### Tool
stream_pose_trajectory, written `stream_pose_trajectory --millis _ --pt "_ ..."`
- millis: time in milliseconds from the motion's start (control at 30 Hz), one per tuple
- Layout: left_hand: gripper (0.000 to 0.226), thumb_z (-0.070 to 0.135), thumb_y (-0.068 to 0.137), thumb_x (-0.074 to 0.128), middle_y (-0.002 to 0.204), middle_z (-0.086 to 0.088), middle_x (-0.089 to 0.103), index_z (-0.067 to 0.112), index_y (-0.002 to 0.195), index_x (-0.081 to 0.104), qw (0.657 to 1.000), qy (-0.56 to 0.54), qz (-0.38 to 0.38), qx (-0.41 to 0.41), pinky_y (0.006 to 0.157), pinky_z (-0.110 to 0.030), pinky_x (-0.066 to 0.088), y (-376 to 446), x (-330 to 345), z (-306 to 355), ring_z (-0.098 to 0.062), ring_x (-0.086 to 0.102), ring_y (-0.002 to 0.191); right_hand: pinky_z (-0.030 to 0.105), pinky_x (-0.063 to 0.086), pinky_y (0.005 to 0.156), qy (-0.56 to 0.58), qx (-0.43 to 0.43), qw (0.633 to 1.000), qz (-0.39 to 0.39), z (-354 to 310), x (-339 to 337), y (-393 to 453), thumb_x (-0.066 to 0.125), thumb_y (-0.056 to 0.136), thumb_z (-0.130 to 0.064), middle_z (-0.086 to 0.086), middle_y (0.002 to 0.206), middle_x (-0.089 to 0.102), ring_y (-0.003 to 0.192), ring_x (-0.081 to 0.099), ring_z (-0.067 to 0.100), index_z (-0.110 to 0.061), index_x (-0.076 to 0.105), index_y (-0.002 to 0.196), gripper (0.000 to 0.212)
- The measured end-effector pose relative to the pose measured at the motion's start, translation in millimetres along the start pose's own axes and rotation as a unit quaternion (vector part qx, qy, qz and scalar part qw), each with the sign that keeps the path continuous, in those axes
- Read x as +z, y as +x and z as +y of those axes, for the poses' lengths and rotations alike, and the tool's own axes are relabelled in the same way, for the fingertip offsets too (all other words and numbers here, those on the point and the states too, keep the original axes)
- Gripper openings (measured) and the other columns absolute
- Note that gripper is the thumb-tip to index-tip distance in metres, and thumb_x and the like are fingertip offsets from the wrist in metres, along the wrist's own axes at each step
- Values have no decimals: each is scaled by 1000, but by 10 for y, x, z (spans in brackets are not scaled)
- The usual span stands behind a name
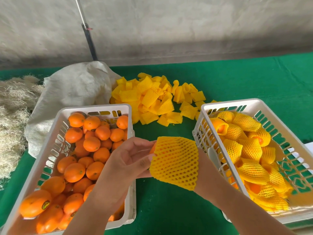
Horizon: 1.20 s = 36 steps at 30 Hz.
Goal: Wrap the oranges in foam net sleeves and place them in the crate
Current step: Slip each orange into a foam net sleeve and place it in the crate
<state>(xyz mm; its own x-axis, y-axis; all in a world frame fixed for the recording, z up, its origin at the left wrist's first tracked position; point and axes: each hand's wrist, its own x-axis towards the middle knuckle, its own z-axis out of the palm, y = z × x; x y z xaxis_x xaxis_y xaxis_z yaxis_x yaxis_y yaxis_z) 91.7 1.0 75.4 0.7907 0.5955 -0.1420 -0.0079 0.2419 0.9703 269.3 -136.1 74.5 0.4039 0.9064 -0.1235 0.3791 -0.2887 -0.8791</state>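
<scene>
Orange sits mostly inside the foam net sleeve, between our hands above the green counter. Left hand pinches the sleeve's open edge with the fruit peeking out there. Right hand is hidden under the net; we cannot tell its grip. Sleeve looks light, soft, stretchy; fruit firm, smooth. Best held around the fruit's middle. Crate of wrapped ones lies just right of the right hand.
</scene>
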Motion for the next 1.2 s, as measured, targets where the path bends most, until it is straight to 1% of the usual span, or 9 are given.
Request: stream_pose_trajectory --millis 167,233,300,400,500,667,800,967,1200 --pt "42 27 90 80 137 -7 69 24 130 68 993 -49 -61 -93 77 -36 64 -54 -14 -9 -31 67 125 52 63 89 98 0 995 -19 -51 -18 -30 85 81 -11 6 105 78 101 75 23 -23 79 92 17" --pt "53 19 87 82 140 -17 64 19 137 65 982 -96 -109 -122 73 -34 65 -74 -29 0 -38 66 121 44 63 88 129 -20 991 -35 -94 -20 -55 83 77 -26 -4 106 79 103 75 18 -32 82 91 15" --pt "56 10 89 76 138 -26 63 12 142 61 972 -134 -126 -149 68 -30 65 -72 -42 10 -41 66 116 15 56 85 125 -53 989 -55 -177 -17 -97 82 76 -33 -25 105 75 105 70 -1 -49 78 77 17" --pt "52 4 88 69 122 -34 67 0 139 60 959 -179 -105 -194 61 -25 63 -54 -11 -16 -40 71 100 -1 44 81 111 -66 989 -71 -209 -27 -108 86 78 -22 -33 100 71 102 65 -13 -46 76 73 26" --pt "31 12 96 61 109 -29 71 4 124 72 962 -178 -105 -180 62 -25 63 -53 28 -17 -32 75 86 2 47 79 105 -70 989 -82 -220 -35 -81 86 82 -14 -22 98 74 99 68 -5 -44 76 73 33" --pt "38 29 102 56 121 -33 69 9 130 72 974 -117 -113 -158 70 -29 66 -68 33 45 -39 70 105 20 57 91 119 -70 985 -99 -225 -72 -89 83 86 -30 -16 104 77 104 72 6 -42 79 80 14" --pt "34 27 98 69 119 -30 73 12 128 74 978 -71 -125 -150 69 -26 65 -85 52 55 -36 73 101 -10 33 85 79 -121 983 -110 -311 -91 -138 80 77 -41 -50 101 63 105 57 -26 -69 68 79 31" --pt "33 20 89 78 116 -33 73 5 118 78 981 -43 -88 -167 71 -26 65 -53 23 15 -47 71 102 -15 24 82 46 -102 986 -123 -326 -131 -135 67 64 -53 -64 98 49 105 43 -39 -85 55 81 39" --pt "13 -3 89 70 78 -25 65 -1 77 74 982 17 80 -168 54 -26 58 -6 22 -73 -22 60 61 0 45 81 -42 -2 988 -149 -169 -298 14 71 98 -4 -34 91 69 97 64 -15 -61 69 83 59"
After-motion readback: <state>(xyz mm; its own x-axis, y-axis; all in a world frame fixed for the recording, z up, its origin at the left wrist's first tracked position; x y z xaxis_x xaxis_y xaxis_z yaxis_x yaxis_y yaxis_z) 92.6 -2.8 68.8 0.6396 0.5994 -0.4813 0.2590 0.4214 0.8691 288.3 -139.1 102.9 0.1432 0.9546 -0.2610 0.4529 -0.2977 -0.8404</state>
